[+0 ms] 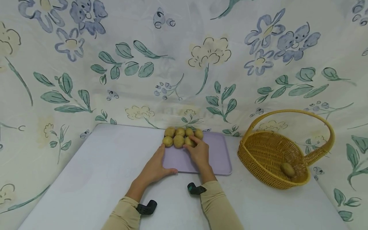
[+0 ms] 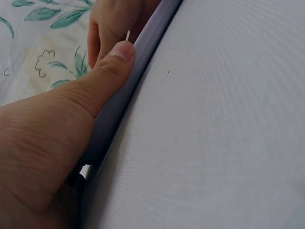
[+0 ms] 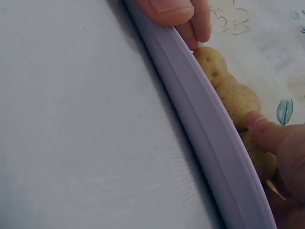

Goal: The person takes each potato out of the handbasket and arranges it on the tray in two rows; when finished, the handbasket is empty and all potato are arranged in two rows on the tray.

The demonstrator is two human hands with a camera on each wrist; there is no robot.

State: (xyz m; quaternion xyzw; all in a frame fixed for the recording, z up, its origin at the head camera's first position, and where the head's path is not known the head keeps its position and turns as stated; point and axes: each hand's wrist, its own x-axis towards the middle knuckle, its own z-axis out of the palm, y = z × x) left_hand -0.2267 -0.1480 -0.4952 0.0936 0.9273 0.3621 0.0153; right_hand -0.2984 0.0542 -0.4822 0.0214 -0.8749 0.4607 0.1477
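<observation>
Several potatoes (image 1: 179, 141) sit in two rows at the back left of a lilac tray (image 1: 219, 155). My right hand (image 1: 200, 153) pinches the rightmost potato (image 1: 188, 141) of the front row between thumb and fingers; the fingers partly cover it. In the right wrist view, the thumb (image 3: 267, 131) lies against the potatoes behind the tray's rim. My left hand (image 1: 153, 166) rests along the tray's left edge, fingers extended by the front left potato (image 1: 167, 141). Its thumb (image 2: 112, 67) lies on the front rim in the left wrist view.
A wicker basket (image 1: 244, 155) with a tall handle stands tilted to the right of the tray, one potato (image 1: 287, 169) inside. The white table (image 1: 115, 156) ends at a flower-patterned cloth (image 1: 178, 64) behind.
</observation>
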